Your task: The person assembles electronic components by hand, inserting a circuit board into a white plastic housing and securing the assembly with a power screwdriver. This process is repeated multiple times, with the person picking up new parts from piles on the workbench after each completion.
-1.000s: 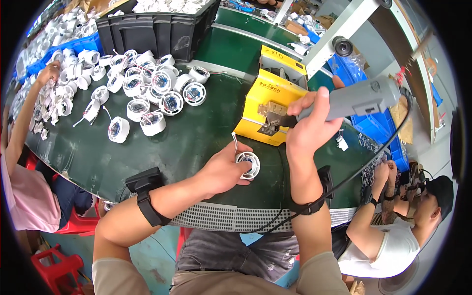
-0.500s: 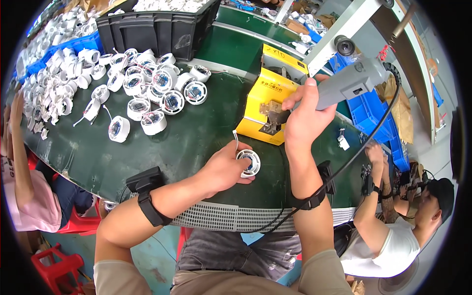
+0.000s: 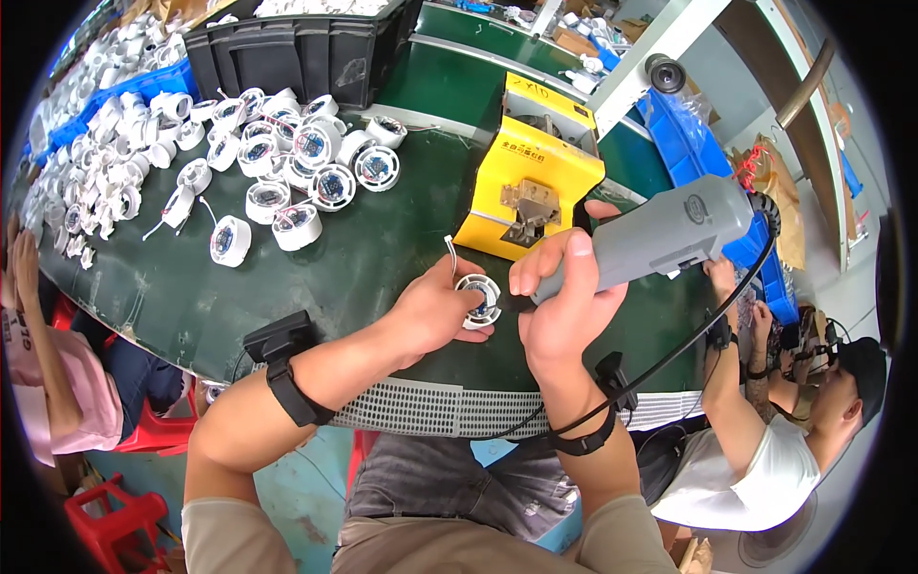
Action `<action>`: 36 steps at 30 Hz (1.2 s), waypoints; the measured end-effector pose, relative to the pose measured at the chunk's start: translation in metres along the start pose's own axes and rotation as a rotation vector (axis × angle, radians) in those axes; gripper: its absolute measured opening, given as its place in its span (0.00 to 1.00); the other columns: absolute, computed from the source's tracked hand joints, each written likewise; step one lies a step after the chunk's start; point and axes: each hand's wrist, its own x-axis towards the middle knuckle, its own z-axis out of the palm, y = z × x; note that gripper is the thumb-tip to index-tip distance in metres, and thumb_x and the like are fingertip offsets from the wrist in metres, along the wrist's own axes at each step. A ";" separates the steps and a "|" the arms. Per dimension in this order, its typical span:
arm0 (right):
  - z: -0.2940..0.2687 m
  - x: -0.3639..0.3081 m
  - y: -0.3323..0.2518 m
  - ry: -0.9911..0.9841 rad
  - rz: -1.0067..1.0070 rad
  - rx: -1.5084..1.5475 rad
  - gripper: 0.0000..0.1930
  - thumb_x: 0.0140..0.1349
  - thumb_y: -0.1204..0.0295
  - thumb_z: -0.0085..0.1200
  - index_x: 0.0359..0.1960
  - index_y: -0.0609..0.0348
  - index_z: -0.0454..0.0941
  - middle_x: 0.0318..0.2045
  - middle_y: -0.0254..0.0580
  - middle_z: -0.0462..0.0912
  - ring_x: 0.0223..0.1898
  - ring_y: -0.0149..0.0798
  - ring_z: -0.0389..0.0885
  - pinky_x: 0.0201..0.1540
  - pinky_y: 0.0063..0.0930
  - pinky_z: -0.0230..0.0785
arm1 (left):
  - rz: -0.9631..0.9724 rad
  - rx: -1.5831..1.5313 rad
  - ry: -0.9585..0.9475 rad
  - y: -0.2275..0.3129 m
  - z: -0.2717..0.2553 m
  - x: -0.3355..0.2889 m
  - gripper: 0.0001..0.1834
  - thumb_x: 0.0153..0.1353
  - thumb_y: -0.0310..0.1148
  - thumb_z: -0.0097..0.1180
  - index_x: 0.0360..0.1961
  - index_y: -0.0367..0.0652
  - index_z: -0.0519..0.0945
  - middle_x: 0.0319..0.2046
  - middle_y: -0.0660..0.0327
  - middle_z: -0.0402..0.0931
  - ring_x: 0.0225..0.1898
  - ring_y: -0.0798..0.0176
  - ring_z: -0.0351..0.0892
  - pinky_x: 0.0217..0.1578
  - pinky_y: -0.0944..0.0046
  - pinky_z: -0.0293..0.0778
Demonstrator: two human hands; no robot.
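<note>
My left hand point(image 3: 432, 311) grips a round white plastic housing point(image 3: 479, 300) with a blue circuit board inside, its thumb on the front. A thin white wire with a small connector point(image 3: 449, 245) sticks up from behind it. My right hand point(image 3: 571, 297) is wrapped round a grey electric screwdriver point(image 3: 669, 234) with a black cable. The tool lies tilted, its lower tip end close to the housing's right side; I cannot tell whether they touch. Just beyond both hands stands a yellow screw feeder point(image 3: 524, 172) with a metal front mechanism.
Many similar white housings point(image 3: 311, 143) are heaped at the back left, beside small white plastic parts point(image 3: 110, 182). A black crate point(image 3: 287, 57) stands behind them. Blue bins point(image 3: 684, 139) line the right. Co-workers sit at left and right; the screwdriver's cable point(image 3: 708, 335) crosses my right forearm.
My right hand has brought the screwdriver down and left, from beside the screw feeder to the housing. My left hand keeps its hold on the housing, nearly in place.
</note>
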 end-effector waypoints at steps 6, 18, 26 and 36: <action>0.002 -0.004 0.008 -0.026 0.026 0.028 0.16 0.66 0.72 0.43 0.53 0.62 0.60 0.18 0.37 0.67 0.14 0.31 0.67 0.18 0.27 0.65 | 0.036 0.006 0.017 -0.004 -0.001 0.001 0.13 0.65 0.24 0.45 0.50 0.33 0.65 0.44 0.53 0.71 0.38 0.59 0.81 0.39 0.60 0.83; -0.002 -0.009 0.015 -0.144 0.053 -0.045 0.17 0.64 0.73 0.47 0.50 0.67 0.59 0.19 0.38 0.72 0.16 0.29 0.70 0.23 0.23 0.66 | 0.104 -0.022 0.028 -0.010 -0.001 0.004 0.15 0.66 0.29 0.48 0.51 0.34 0.67 0.44 0.52 0.74 0.36 0.59 0.81 0.38 0.61 0.82; -0.130 0.052 -0.002 0.112 -0.046 -0.679 0.22 0.66 0.57 0.52 0.52 0.63 0.71 0.46 0.41 0.77 0.50 0.37 0.74 0.57 0.33 0.63 | 0.883 1.217 1.111 0.056 -0.082 -0.040 0.31 0.59 0.33 0.56 0.62 0.34 0.62 0.53 0.39 0.71 0.48 0.38 0.75 0.47 0.49 0.72; -0.248 0.034 0.002 0.125 -0.270 -1.656 0.14 0.46 0.65 0.67 0.29 0.59 0.78 0.33 0.46 0.80 0.41 0.51 0.74 0.46 0.44 0.65 | 0.568 1.104 0.093 0.050 -0.024 -0.044 0.09 0.58 0.31 0.59 0.33 0.34 0.82 0.22 0.57 0.81 0.22 0.64 0.79 0.25 0.65 0.72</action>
